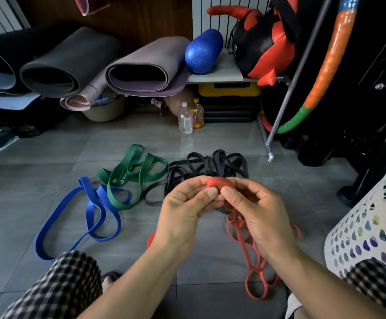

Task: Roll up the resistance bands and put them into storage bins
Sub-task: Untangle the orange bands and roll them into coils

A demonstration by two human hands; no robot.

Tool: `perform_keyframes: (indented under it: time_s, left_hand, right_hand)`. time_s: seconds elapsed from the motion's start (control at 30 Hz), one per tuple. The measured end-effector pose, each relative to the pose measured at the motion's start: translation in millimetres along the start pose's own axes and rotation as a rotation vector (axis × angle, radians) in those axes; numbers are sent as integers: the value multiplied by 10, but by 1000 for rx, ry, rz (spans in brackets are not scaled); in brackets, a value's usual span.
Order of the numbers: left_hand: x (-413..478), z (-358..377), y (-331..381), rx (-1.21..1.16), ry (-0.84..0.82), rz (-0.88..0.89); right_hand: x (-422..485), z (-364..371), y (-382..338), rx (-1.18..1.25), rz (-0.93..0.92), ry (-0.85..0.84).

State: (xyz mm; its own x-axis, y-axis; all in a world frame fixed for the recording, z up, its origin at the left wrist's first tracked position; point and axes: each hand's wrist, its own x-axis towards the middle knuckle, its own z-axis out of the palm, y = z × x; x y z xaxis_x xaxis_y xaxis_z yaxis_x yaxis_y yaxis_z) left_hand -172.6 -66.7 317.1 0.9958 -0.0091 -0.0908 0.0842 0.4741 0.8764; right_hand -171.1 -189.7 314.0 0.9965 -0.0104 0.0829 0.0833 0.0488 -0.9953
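Observation:
A thin red resistance band (218, 183) is partly wound into a small coil between my fingertips. My left hand (182, 210) and my right hand (249, 215) both pinch that coil above the floor. The band's loose tail (251, 268) hangs down and loops on the tiles below my right wrist. On the floor beyond lie a blue band (90, 215), a green band (129, 178) and a tangle of black bands (210, 166), all unrolled. A white perforated bin (357, 229) stands at the right, just beside my right forearm.
Rolled yoga mats (141, 70) and a blue foam roller (203, 51) rest on a low shelf at the back. Two bottles (190, 118) stand on the grey tiled floor. A metal rack leg (270, 148) and dark equipment fill the right side. My knees in checked fabric frame the bottom.

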Motion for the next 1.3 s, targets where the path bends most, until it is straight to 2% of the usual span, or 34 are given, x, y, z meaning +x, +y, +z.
perform_keyframes:
  time_s: [0.07, 0.17, 0.23, 0.3, 0.33, 0.37, 0.43, 0.53, 0.6, 0.77, 0.83, 0.87, 0.93, 1.0, 1.07, 1.13, 1.23, 1.3]
  left_hand:
    - [-11, 31, -5, -59, 19, -37]
    - [31, 32, -5, 1, -28, -44]
    - [99, -26, -23, 278, -63, 27]
    - [165, -112, -46, 771, -65, 237]
    - [181, -135, -46, 969, -83, 329]
    - [189, -154, -56, 1070, -98, 378]
    - [151, -135, -41, 956, -107, 289]
    - [100, -38, 14, 436, -44, 86]
    - [60, 24, -19, 224, -13, 41]
    - [-4, 75, -155, -152, 6, -54]
    - [-13, 86, -123, -141, -11, -59]
    - [-5, 78, -93, -50, -27, -49]
    - [45, 19, -50, 343, -60, 30]
    - [112, -73, -28, 754, -111, 183]
    - [128, -116, -13, 1017, -148, 341]
    - [110, -112, -26, 965, -107, 348]
    - [68, -53, -16, 535, -53, 160]
    - [46, -20, -29, 327, -50, 104]
  right_hand:
    - [7, -2, -27, -13, -14, 19]
    - [81, -100, -68, -303, -158, -43]
    - [138, -180, -47, -562, -260, -87]
    - [174, -224, 3, -831, -381, -135]
    - [177, -228, 25, -932, -413, -165]
    - [174, -225, 29, -987, -423, -192]
    - [161, -222, 26, -960, -419, -192]
    - [136, -194, -34, -538, -267, -66]
    - [102, -146, -66, -292, -205, -29]
    - [44, -54, -24, -144, -155, -27]
    - [79, -80, -17, -265, -213, -37]
    - [108, -112, -13, -370, -257, -55]
    - [168, -199, -6, -603, -335, -106]
    - [198, -255, 3, -827, -404, -165]
    - [181, -251, 20, -965, -421, -232]
    - [167, -238, 12, -908, -367, -219]
    - [167, -220, -63, -533, -164, -145]
    - [156, -201, -89, -378, -114, -151]
